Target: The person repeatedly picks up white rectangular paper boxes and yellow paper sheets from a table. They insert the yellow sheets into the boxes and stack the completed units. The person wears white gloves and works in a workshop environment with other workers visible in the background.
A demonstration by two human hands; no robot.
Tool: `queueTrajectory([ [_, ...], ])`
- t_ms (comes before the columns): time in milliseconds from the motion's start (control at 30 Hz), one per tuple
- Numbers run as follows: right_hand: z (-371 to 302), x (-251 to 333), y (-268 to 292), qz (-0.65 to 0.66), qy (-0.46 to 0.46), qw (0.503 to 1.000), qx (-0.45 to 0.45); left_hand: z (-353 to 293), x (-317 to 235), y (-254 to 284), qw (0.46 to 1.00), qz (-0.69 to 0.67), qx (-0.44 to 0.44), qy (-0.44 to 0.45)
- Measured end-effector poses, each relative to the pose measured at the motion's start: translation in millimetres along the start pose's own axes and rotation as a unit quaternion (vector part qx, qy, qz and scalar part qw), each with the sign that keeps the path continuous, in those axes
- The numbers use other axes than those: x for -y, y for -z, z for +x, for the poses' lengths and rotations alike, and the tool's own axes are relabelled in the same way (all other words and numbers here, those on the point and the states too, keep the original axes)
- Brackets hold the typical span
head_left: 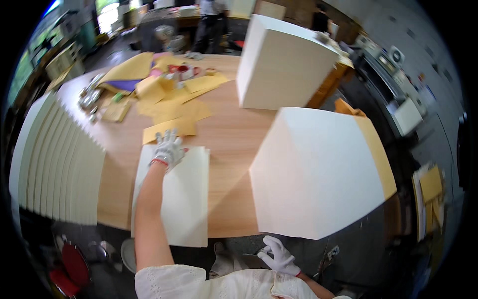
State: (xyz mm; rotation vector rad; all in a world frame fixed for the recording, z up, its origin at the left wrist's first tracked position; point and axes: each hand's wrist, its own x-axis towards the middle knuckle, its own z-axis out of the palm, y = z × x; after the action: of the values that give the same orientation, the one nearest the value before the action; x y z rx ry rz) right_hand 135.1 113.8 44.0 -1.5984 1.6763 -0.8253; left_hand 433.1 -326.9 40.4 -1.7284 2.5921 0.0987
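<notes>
A stack of white sheets or boards (184,199) lies on the wooden table in front of me, its near end overhanging the table edge. My left hand (169,150), in a white work glove with a red cuff, rests on its far end with the fingers spread. Just beyond the fingertips lies a yellow paper piece (174,128). Low beside my body, off the table, my right hand (280,258) wears a similar glove, fingers bent. A thin greyish thing shows at its fingertips, too small to make out.
White board stacks stand on the left (59,164), right (318,174) and far right (284,65) of the wooden table (229,149). Yellow paper scraps (169,94) and a tape roll (185,73) lie farther back. A red stool (74,264) stands at lower left; people work behind.
</notes>
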Motion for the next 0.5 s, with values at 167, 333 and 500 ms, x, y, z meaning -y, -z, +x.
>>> queueTrajectory([
  [167, -32.0, -12.1, 54.1, -0.002, -0.083, 0.996, -0.008, 38.6, -1.9, 7.0, 0.919, -0.212, -0.314, -0.108],
  [333, -40.2, -24.9, 127.5, -0.018, -0.089, 0.994, -0.064, -50.4, -147.0, 195.1, 0.737, -0.55, -0.283, -0.271],
  [500, -42.7, -49.7, 184.6, -0.061, 0.003, 0.989, -0.133, -134.3, -329.6, 302.7, 0.812, -0.212, -0.263, -0.476],
])
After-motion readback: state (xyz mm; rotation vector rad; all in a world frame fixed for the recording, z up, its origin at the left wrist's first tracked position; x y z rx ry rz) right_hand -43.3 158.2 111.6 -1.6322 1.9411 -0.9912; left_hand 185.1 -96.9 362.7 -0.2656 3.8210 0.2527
